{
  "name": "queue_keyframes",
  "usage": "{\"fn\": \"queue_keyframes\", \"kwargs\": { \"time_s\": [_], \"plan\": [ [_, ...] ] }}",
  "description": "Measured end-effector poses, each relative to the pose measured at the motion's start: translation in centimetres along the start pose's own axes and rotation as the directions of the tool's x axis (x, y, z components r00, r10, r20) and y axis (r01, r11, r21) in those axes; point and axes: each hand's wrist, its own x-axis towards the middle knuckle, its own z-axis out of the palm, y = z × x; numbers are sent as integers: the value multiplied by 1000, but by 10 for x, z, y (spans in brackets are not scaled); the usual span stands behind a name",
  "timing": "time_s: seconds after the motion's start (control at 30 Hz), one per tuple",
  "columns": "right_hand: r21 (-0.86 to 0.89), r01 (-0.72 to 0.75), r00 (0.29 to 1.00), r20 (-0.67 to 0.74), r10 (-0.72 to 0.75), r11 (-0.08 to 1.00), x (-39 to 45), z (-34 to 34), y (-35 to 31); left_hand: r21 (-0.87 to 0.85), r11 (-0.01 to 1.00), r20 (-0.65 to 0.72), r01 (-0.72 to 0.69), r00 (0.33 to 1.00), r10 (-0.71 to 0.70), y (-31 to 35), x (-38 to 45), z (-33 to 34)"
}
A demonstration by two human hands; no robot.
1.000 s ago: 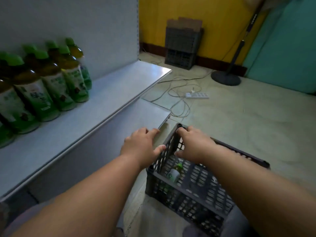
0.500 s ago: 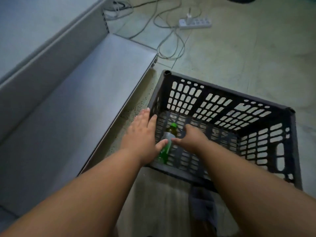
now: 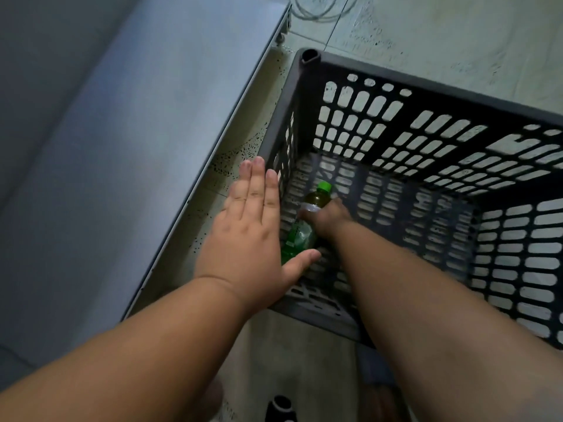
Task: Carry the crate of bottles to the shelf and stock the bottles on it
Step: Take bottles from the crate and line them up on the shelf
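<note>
A dark grey slatted crate stands on the floor right beside the low grey shelf. One green-capped tea bottle lies on its side on the crate's bottom, near the left wall. My right hand reaches down inside the crate and is closed around the bottle's upper part. My left hand hovers flat over the crate's left rim with fingers straight and the thumb spread; it holds nothing.
The bottom shelf board runs along the left, its edge close to the crate. Pale tiled floor lies beyond the crate, with loose cables at the top. A dark shoe tip shows at the bottom edge.
My head has tilted down from the stocked upper shelf to the crate. My right hand has gone from the crate's rim down inside and closed on the lying bottle. My left hand left the rim.
</note>
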Motion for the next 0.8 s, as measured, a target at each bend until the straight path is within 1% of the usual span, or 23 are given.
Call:
{"fn": "queue_keyframes", "kwargs": {
  "time_s": [0.07,0.13,0.2,0.33,0.4,0.47,0.5,0.57,0.63,0.7,0.73,0.8],
  "plan": [
    [76,-9,1000,16,8,997,7,-2,2,-7,1000,3,2,1000,-2,0,0,-1],
    [141,-19,1000,-6,20,990,7,-9,7,15,1000,27,5,1000,-5,1,-1,-2],
    [153,5,999,-39,1,988,1,-16,13,45,999,30,5,1000,-7,1,-1,-4],
    [222,137,990,-57,-128,965,-27,-42,12,36,999,73,7,997,-10,2,-2,-8],
    [235,248,968,-95,-232,940,-56,-61,4,34,999,74,-4,997,2,2,-2,-9],
    [212,368,928,-138,-345,905,-94,-80,-7,4,1000,83,-21,996,21,2,-4,-11],
    [199,424,904,-149,-400,883,-116,-89,-14,-47,999,91,-28,995,32,0,-8,-15],
    [172,531,846,-164,-508,829,-162,-107,-27,-235,972,75,-25,996,43,-6,-14,-25],
    [142,626,779,-154,-608,767,-208,-119,-41,-436,900,19,-14,1000,25,-13,-30,-42],
    [127,706,708,-133,-694,696,-251,-121,-55,-599,801,-59,-6,998,-37,-23,-55,-64],
    [116,747,665,-126,-736,655,-272,-119,-64,-660,751,-89,-8,994,-67,-30,-69,-76],
    [102,820,572,-110,-813,563,-310,-109,-80,-723,691,-130,-18,985,-110,-48,-96,-97]
  ]
}}
